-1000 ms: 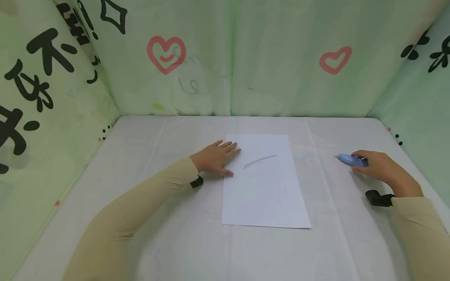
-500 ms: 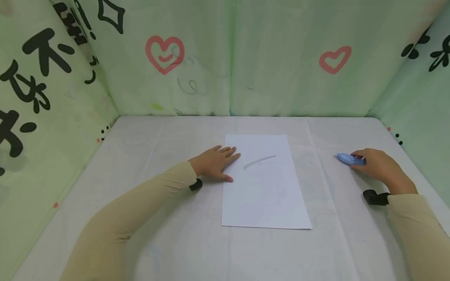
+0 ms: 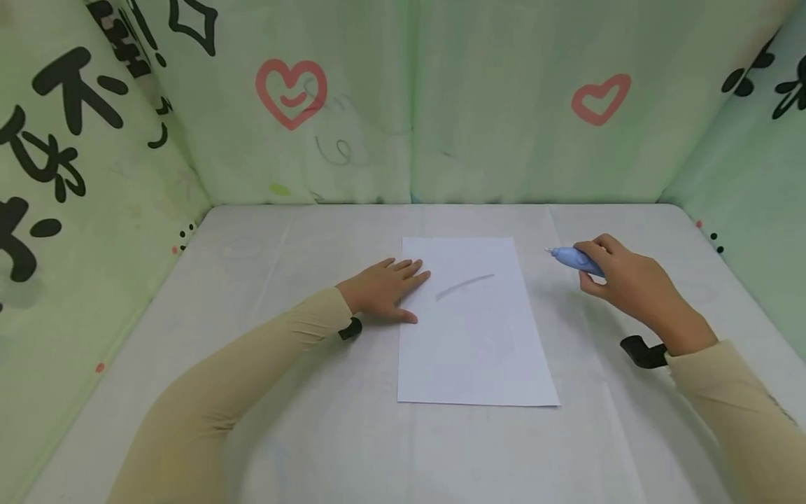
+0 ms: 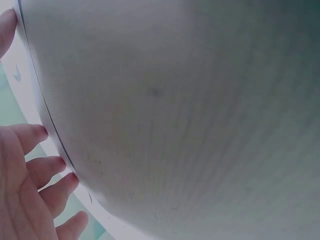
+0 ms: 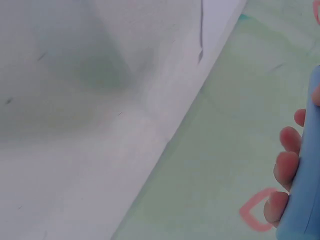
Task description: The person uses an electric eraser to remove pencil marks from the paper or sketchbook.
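Note:
A white sheet of paper lies on the table, with a grey curved stroke on its upper half. Spread fingers of my left hand rest across the sheet's left edge; in the left wrist view the fingertips are at that edge. To the right of the paper, my right hand grips a light blue, thick pen-shaped tool with a narrow pale tip pointing left. Several fingers curl round the tool's smooth blue body in the right wrist view. The palm hides its rear end.
A white cloth with fold creases covers the table. Pale green curtains printed with red hearts and black characters stand behind and at both sides. Black wrist straps or mounts show under the sleeves.
My right hand has moved left and away from me with the blue tool, closer to the paper. The left hand's fingers have shifted slightly on the sheet's edge.

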`<state>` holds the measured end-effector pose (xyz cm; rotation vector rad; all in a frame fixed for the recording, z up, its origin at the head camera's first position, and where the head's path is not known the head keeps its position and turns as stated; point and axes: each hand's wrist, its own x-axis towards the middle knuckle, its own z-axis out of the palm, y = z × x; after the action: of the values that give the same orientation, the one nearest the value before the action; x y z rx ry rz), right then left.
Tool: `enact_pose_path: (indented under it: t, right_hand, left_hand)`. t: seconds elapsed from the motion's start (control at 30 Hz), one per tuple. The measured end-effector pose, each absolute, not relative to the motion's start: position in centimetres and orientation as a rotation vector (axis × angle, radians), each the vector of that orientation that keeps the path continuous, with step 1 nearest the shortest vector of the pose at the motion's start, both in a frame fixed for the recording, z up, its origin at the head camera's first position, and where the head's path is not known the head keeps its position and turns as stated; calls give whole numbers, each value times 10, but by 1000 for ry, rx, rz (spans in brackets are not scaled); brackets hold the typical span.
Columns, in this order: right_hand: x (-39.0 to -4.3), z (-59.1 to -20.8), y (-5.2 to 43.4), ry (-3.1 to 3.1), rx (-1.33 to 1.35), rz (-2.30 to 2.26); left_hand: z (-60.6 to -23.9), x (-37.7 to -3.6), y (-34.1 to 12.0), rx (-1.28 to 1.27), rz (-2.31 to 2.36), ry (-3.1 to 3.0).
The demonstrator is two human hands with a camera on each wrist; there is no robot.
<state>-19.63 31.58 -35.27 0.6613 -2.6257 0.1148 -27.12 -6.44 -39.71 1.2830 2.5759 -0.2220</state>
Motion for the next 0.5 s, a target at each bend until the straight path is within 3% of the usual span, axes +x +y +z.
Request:
enact_pose_path:
  t: [0.27, 0.5]
  right_hand:
    - [-192, -328, 273, -2854, 633, 146]
    - [-193, -331, 261, -3019, 650, 190]
  left_hand:
    - [-394, -272, -65, 1274, -216, 2563]
    - [-396, -266, -65, 1308, -214, 2532]
